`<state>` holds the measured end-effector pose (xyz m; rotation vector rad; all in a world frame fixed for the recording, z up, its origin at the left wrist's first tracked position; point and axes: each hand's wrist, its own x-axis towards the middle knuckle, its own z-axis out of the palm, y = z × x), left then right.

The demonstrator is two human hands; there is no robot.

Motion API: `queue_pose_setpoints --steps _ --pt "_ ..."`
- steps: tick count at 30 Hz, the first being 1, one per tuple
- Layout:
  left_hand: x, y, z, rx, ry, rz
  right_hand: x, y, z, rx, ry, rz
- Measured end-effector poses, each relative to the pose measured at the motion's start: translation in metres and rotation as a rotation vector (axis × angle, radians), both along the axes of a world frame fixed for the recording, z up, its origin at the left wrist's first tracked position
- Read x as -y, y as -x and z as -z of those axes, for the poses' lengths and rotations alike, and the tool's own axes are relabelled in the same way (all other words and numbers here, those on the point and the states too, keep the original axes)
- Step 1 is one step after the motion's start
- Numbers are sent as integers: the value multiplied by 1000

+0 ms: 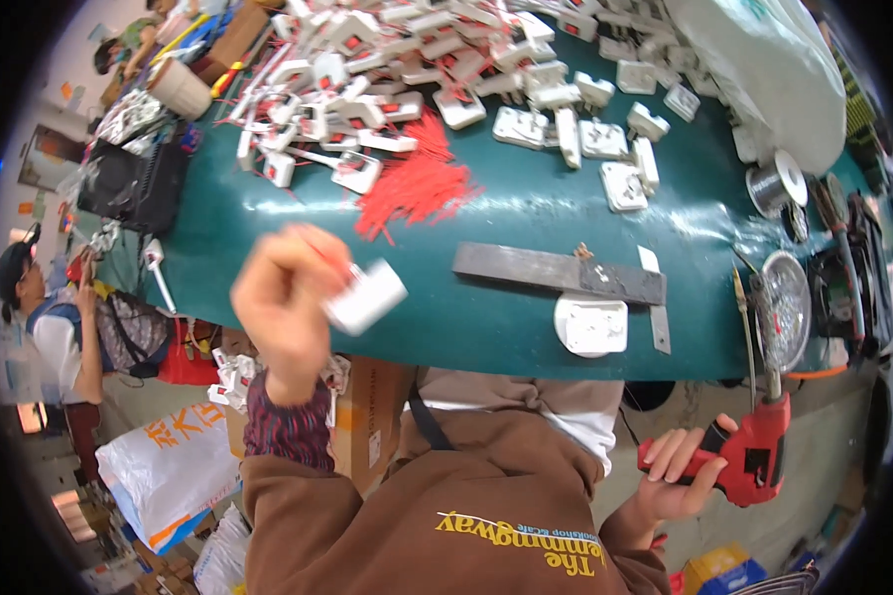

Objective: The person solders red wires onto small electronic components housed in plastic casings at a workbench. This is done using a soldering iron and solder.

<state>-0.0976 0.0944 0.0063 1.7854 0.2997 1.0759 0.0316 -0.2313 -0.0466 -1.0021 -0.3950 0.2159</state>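
Left hand (286,302) raised, grip closed on white plastic part (367,296), right hand (677,474) low, gripping red soldering gun (754,446)

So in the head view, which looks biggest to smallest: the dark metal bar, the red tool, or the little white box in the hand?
1. dark metal bar
2. red tool
3. white box
The box and tool are nearer the camera, so true sizes are unsure.

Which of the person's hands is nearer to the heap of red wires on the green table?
Left. The left hand, holding a small white part, is just below the heap of red wires. The right hand, gripping a red tool, is far off, below the table edge.
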Motion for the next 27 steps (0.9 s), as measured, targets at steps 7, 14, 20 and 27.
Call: queue_pose_setpoints --steps 7,14,20,27 --pt "95 -16 1 -523 556 471 -20 15 -7 -115 173 120" --pt "113 -41 1 -530 294 631 -54 -3 -23 158 616 -182" --pt "114 -46 7 -548 230 629 -45 0 -21 158 621 -316" --pt "117 -49 6 -528 169 598 -48 -3 -17 465 723 -144"
